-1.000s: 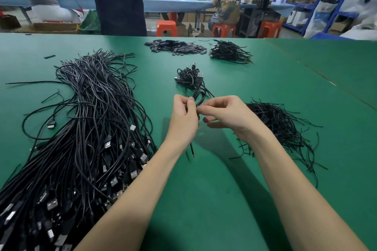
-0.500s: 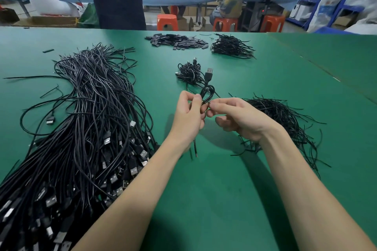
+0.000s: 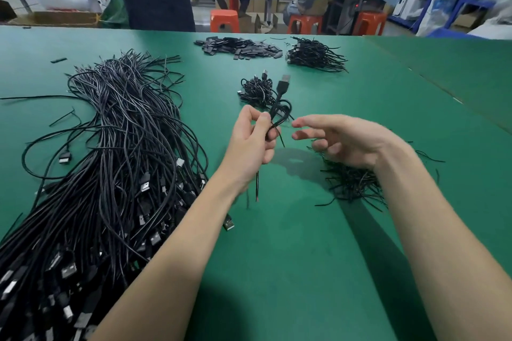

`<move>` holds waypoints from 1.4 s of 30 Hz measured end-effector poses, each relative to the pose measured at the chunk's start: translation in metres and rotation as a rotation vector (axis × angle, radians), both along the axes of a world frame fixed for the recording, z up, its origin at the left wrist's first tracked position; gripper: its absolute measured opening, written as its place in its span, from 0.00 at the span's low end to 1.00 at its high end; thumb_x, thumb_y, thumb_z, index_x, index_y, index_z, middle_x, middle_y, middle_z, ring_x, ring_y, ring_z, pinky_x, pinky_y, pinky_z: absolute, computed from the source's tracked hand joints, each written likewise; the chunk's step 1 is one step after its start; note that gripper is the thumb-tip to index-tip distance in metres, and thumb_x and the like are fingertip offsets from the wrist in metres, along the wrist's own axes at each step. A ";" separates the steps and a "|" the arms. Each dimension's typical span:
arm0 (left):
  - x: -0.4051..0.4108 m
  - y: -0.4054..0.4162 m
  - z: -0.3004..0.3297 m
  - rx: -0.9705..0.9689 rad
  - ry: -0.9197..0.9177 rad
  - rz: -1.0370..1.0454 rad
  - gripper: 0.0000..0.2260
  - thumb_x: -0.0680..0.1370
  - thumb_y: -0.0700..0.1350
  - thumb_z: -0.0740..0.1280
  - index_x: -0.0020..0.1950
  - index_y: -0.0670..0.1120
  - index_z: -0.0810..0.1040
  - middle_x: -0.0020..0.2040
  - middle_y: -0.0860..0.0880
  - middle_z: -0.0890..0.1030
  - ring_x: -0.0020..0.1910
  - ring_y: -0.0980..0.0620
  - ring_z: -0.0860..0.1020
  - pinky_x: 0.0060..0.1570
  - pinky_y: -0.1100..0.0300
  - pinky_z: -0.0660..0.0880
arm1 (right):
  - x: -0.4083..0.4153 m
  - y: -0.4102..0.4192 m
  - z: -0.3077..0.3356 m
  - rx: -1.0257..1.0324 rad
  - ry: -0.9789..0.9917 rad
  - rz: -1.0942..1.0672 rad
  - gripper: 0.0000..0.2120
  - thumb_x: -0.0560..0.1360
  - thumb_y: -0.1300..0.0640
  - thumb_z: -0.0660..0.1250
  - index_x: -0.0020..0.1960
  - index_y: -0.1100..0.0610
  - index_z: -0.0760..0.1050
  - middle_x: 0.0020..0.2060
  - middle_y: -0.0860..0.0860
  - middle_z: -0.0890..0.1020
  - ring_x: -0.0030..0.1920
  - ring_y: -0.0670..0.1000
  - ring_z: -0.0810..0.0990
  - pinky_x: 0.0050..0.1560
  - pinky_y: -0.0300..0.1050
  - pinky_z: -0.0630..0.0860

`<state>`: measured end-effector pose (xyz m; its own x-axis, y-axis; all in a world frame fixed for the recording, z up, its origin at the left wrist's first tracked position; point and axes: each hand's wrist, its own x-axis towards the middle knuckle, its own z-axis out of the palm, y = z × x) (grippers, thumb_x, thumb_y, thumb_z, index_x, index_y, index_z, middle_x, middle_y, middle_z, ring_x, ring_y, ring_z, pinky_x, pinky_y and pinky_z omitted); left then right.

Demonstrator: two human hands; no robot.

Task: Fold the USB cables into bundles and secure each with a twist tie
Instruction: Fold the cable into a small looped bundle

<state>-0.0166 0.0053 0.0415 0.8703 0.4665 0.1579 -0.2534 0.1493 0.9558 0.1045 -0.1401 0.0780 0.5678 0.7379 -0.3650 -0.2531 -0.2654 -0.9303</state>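
- We see the left hand (image 3: 250,144) pinching a folded USB cable (image 3: 278,113) above the green table (image 3: 304,257), its plug (image 3: 284,81) pointing up toward 12 o'clock.
- The right hand (image 3: 342,138), at 3 o'clock of the cable and just apart from it, is loosely spread and holds nothing.
- Twist ties (image 3: 352,180) lie heaped beneath that hand.
- Loose cables (image 3: 110,160) sprawl at 9 o'clock; tied bundles (image 3: 256,90) sit at 12.

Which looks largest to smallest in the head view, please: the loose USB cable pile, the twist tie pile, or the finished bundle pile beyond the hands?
1. loose USB cable pile, by far.
2. twist tie pile, though partly hidden by the right arm.
3. finished bundle pile, which lies farther off, so its rank against the ties is unsure.
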 end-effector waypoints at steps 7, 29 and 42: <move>0.003 -0.005 -0.012 0.112 0.016 0.150 0.09 0.86 0.43 0.56 0.45 0.48 0.64 0.31 0.55 0.72 0.25 0.60 0.65 0.24 0.67 0.61 | -0.023 0.018 0.001 -0.037 -0.155 0.148 0.16 0.62 0.44 0.77 0.46 0.52 0.87 0.45 0.48 0.86 0.30 0.41 0.76 0.27 0.30 0.71; -0.001 -0.008 -0.011 0.193 -0.006 -0.116 0.10 0.84 0.38 0.60 0.43 0.46 0.66 0.34 0.50 0.77 0.30 0.52 0.63 0.26 0.64 0.59 | 0.036 0.031 0.042 -0.307 -0.456 0.306 0.08 0.78 0.66 0.69 0.52 0.55 0.77 0.39 0.54 0.78 0.29 0.45 0.66 0.27 0.36 0.59; 0.004 -0.002 -0.019 0.002 0.033 0.143 0.05 0.79 0.38 0.70 0.43 0.41 0.77 0.39 0.46 0.86 0.33 0.54 0.81 0.38 0.63 0.78 | -0.032 0.041 0.056 -0.418 -1.464 0.245 0.13 0.72 0.59 0.70 0.53 0.47 0.76 0.42 0.40 0.84 0.34 0.36 0.74 0.44 0.43 0.72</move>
<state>-0.0121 0.0031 0.0227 0.7997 0.5858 0.1319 -0.2408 0.1116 0.9642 0.0729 -0.0988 0.1337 0.4859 0.8538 0.1869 0.8721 -0.4594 -0.1685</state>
